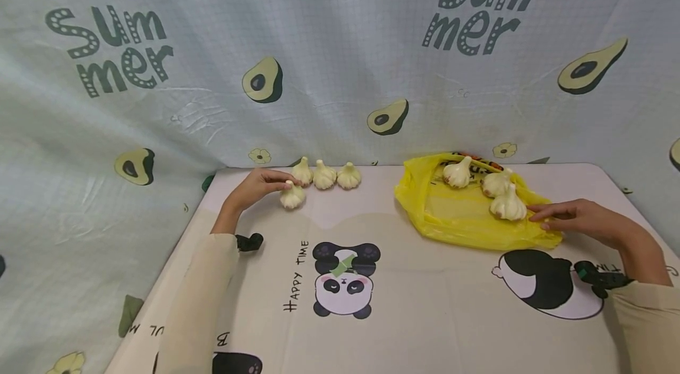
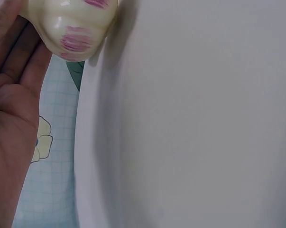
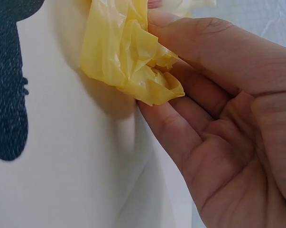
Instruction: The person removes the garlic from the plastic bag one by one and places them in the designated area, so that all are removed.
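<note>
Four-finger contact aside, my left hand [image 1: 264,182] pinches a pale garlic bulb [image 1: 292,196] by its stem near the left back of the table. Pink streaks mark this bulb in the left wrist view. Behind it, three garlic bulbs [image 1: 324,175] stand in a row along the back edge. My right hand [image 1: 587,219] is at the right end of a yellow plastic bag [image 1: 446,217], with the bag's crumpled edge [image 3: 128,57] between thumb and fingers. Its fingertips reach right to the side of a garlic bulb [image 1: 508,204] lying on the bag. Two more garlic bulbs [image 1: 458,173] lie there.
The table [image 1: 414,315] has a pale cover printed with a panda [image 1: 344,285] and other figures. A hanging sheet [image 1: 329,38] with avocado prints rises right behind its back edge. Black straps with small devices sit at both wrists.
</note>
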`<action>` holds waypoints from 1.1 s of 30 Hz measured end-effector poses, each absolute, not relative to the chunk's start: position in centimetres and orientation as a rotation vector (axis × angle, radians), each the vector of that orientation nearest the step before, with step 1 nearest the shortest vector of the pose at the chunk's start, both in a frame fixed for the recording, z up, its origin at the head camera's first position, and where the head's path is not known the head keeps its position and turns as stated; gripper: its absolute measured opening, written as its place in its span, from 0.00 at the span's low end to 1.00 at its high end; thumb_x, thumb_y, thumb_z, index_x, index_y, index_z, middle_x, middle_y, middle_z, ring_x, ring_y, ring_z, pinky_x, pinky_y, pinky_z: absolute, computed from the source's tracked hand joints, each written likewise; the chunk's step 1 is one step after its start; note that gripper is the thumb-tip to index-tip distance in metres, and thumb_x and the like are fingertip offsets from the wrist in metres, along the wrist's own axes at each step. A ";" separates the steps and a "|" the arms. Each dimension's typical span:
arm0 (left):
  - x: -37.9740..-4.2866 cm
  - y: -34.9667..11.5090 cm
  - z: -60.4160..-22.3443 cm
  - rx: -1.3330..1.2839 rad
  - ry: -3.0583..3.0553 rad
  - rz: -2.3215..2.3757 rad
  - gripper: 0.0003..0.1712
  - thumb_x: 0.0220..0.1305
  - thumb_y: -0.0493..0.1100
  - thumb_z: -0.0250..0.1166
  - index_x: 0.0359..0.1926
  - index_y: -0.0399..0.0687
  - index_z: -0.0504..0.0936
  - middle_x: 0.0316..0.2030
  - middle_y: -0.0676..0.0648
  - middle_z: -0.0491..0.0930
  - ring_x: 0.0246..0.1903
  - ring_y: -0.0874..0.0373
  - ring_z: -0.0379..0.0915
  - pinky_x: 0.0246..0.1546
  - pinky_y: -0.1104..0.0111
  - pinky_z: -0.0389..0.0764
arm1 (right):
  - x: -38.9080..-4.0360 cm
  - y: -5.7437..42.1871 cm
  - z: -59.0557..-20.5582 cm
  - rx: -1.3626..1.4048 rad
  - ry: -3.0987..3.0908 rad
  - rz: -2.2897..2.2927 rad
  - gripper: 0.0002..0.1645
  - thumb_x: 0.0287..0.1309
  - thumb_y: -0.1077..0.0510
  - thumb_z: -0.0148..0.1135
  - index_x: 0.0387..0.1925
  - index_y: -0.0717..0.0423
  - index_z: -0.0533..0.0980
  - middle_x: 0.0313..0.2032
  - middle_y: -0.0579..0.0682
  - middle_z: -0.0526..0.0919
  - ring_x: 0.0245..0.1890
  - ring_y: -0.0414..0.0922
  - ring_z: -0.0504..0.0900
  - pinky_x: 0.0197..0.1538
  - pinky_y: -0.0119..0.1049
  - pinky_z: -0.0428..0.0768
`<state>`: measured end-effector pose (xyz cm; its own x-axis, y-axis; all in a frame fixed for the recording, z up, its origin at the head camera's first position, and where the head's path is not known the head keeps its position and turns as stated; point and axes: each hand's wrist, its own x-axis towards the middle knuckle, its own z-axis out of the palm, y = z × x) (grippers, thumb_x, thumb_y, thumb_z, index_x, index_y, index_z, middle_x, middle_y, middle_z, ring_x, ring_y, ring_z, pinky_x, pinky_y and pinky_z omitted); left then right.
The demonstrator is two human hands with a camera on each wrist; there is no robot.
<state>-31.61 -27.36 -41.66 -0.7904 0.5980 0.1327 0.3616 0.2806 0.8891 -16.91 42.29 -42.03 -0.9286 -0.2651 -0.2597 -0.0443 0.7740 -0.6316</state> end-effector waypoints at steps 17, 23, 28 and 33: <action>-31.4 -27.0 -41.9 0.772 2.335 1.527 0.16 0.71 0.36 0.65 0.56 0.34 0.84 0.53 0.34 0.84 0.51 0.62 0.81 0.51 0.72 0.79 | -16.7 42.2 -42.0 -0.251 2.608 -0.981 0.20 0.69 0.52 0.65 0.56 0.57 0.83 0.56 0.27 0.76 0.49 0.10 0.60 0.47 0.21 0.73; -31.0 -26.9 -41.1 0.746 2.372 1.497 0.17 0.72 0.40 0.65 0.57 0.37 0.84 0.55 0.39 0.84 0.54 0.60 0.80 0.54 0.70 0.79 | -16.7 42.2 -42.0 -0.238 2.620 -0.957 0.21 0.69 0.51 0.64 0.57 0.58 0.83 0.55 0.26 0.77 0.49 0.10 0.60 0.46 0.23 0.73; -30.4 -26.9 -40.1 0.794 2.397 1.489 0.16 0.73 0.41 0.64 0.57 0.38 0.84 0.56 0.41 0.83 0.59 0.49 0.78 0.58 0.71 0.77 | -16.7 42.2 -42.0 -0.235 2.609 -0.957 0.21 0.69 0.51 0.64 0.57 0.58 0.82 0.55 0.26 0.77 0.48 0.11 0.60 0.47 0.24 0.74; -30.1 -26.3 -39.1 0.861 2.388 1.498 0.16 0.73 0.40 0.64 0.57 0.39 0.85 0.56 0.40 0.83 0.60 0.39 0.75 0.58 0.71 0.77 | -16.7 42.2 -42.0 -0.240 2.621 -0.953 0.21 0.69 0.52 0.64 0.56 0.59 0.82 0.55 0.27 0.78 0.48 0.10 0.59 0.47 0.26 0.74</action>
<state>-30.08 -26.31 -39.15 -0.8121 0.5671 0.1372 0.3704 0.3194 0.8722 -16.74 42.20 -42.04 -0.9278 -0.2702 -0.2573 -0.0418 0.7606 -0.6478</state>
